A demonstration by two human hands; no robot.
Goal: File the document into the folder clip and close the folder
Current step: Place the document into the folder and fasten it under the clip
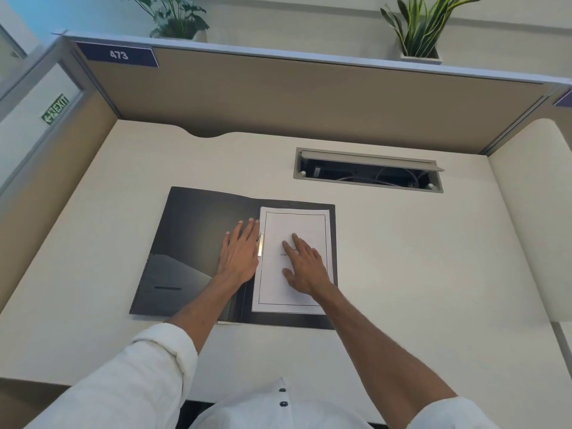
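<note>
Folder, black and lying open flat on the pale tabletop, spreads its two covers left and right, with its spine running away from the person and tilted slightly to the right at the far end. The left cover is bare apart from an inner pocket near its lower corner. On the right cover lies the document, a white printed sheet with a thin black border, its long axis parallel to the spine and its top edge pointing toward the cubicle partition. The sheet's left edge sits at the spine, where a silver clip runs lengthwise along that edge.

The left hand lies palm down with fingers extended and close together on the left cover, just beside the clip, its fingertips pointing away from the person; it grips nothing. The right hand rests flat on the middle of the document, fingers spread and pressing the paper, also closed on nothing. Both forearms are bare below rolled white sleeves.

Beyond the folder, a cable tray set into the tabletop stands open. Two potted plants sit above the partition, which carries a label reading 473.
</note>
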